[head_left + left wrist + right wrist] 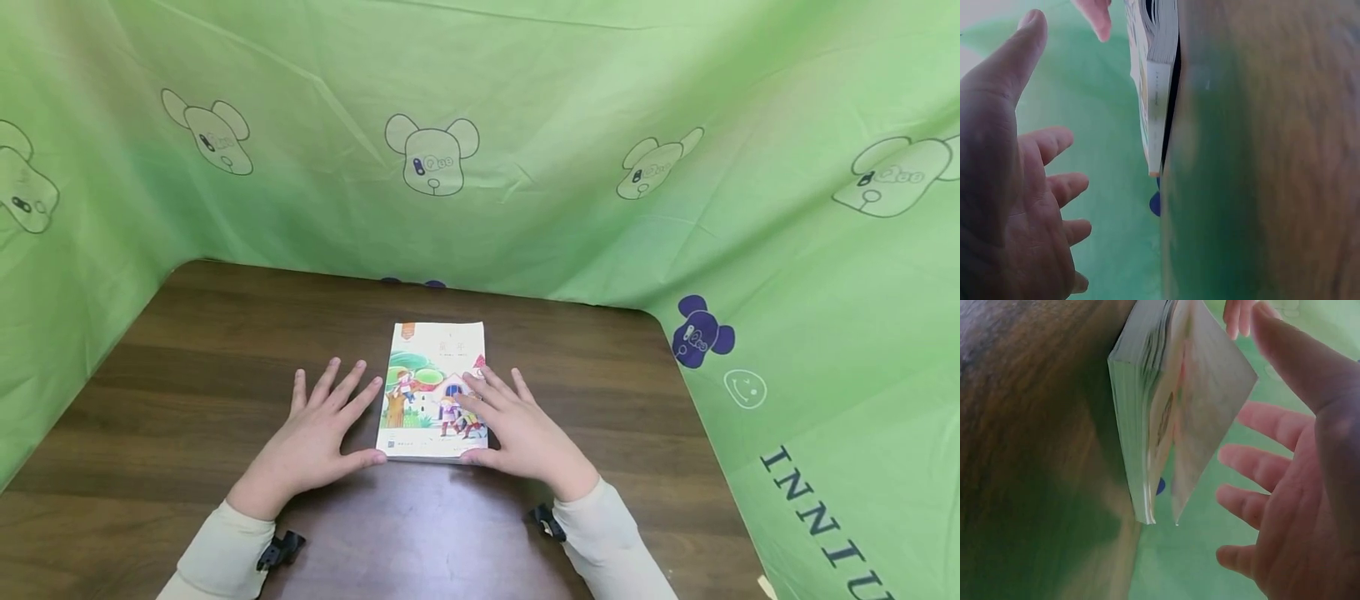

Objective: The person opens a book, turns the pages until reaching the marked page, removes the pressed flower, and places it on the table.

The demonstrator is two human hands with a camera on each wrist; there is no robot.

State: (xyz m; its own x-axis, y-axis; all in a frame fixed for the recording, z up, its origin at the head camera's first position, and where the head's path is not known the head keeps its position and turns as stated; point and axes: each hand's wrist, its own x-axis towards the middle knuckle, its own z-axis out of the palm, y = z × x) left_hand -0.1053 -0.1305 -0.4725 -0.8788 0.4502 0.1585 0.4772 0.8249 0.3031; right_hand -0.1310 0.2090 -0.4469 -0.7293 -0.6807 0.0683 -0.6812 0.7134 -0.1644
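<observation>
A paperback book (pixel 427 392) with a colourful illustrated cover lies on the wooden table, its spine (pixel 1159 106) toward my left hand. In the right wrist view the front cover (pixel 1210 406) stands a little raised off the pages (pixel 1132 425) along the right side. My left hand (pixel 318 442) is spread left of the book, thumb near its lower left corner, and the left wrist view shows it apart from the spine. My right hand (pixel 525 429) has spread fingers that overlap the cover's right part in the head view. Whether any fingertip touches the cover, I cannot tell.
The dark brown table (pixel 225 358) has rounded far corners. Green cloth (pixel 525 108) printed with bear heads hangs behind it and along both sides. Black clips (pixel 281 550) sit at both wrists, beside light sleeves (pixel 225 550).
</observation>
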